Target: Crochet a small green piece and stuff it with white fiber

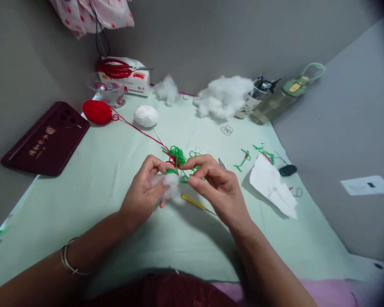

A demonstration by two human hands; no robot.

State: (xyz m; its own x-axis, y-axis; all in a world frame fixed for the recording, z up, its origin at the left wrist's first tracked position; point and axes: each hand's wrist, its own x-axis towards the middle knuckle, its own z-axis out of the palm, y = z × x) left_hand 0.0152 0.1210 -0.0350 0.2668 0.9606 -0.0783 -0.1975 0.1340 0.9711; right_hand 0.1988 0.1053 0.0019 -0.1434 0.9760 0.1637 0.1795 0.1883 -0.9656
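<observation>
My left hand [145, 187] is closed around a small green crochet piece [172, 172] with a tuft of white stuffing [173, 187] bulging from it. My right hand [216, 183] pinches at the same tuft and piece from the right, fingers pressed together. Green and red yarn [177, 157] tangles just behind my hands. A red strand runs from there to a red yarn ball [97, 111] at the back left. A yellow-handled crochet hook [193, 201] lies on the pale green cloth [99, 187] under my hands.
A white yarn ball [146, 115], heaps of white stuffing [224, 96], a box with red scissors [117, 68], a pen cup [252, 100] and a green bottle [281, 96] stand at the back. A dark red phone [46, 138] lies left; white paper [273, 185] and green scraps lie right.
</observation>
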